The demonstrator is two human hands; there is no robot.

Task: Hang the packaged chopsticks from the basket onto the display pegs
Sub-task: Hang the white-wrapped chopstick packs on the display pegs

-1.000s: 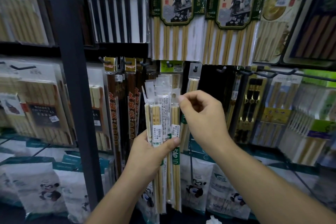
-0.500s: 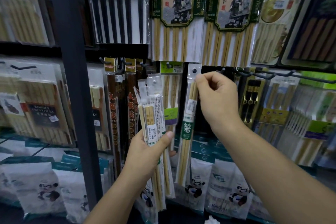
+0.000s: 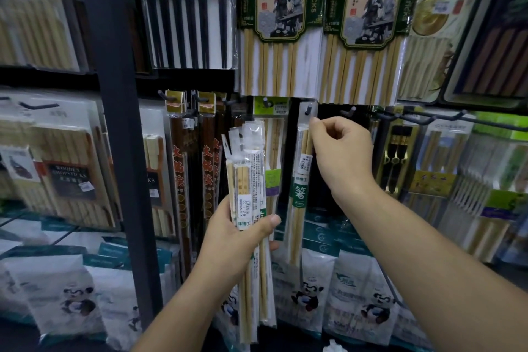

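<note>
Foreground: left hand clasped around an upright bundle of clear-wrapped pale bamboo chopstick packs. Beyond: right hand, fingers curled, pinching the upper right edge of a single slim clear pack of bamboo chopsticks with green label, header hole threaded on a dark metal display peg. Background: large green-and-beige chopstick packs hung above.

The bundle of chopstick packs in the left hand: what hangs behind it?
Behind the bundle, a green-labelled pack hangs from its peg, top and right side showing; the bundle covers the rest. Dark brown packs hang further left. The left hand hides what is lower.
</note>
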